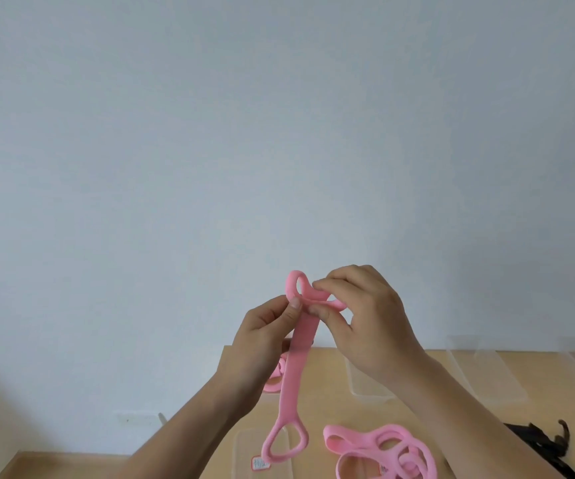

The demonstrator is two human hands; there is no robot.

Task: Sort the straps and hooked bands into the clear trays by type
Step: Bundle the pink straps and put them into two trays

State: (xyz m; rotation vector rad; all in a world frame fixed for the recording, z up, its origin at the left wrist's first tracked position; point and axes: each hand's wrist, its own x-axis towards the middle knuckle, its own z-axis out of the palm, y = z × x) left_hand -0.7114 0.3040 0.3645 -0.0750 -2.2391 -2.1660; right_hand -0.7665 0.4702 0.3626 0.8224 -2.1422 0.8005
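Observation:
A pink strap (pixel 301 347) with a loop at each end hangs in the air in front of the wall. My left hand (pixel 265 344) pinches it just below the top loop, and my right hand (pixel 369 316) pinches the folded top loop from the right. Its lower loop dangles above a clear tray (pixel 241 451) near the table's front. A heap of more pink straps (pixel 382 447) lies on the wooden table to the right. Another pink strap (pixel 275 378) shows behind my left wrist. Black hooked bands (pixel 552 444) lie at the right edge.
Two more clear trays stand on the table, one (pixel 365 388) behind my right forearm and one (pixel 486 375) further right. A pale blue wall fills the upper view. The table's left edge (pixel 223 350) runs close to my left arm.

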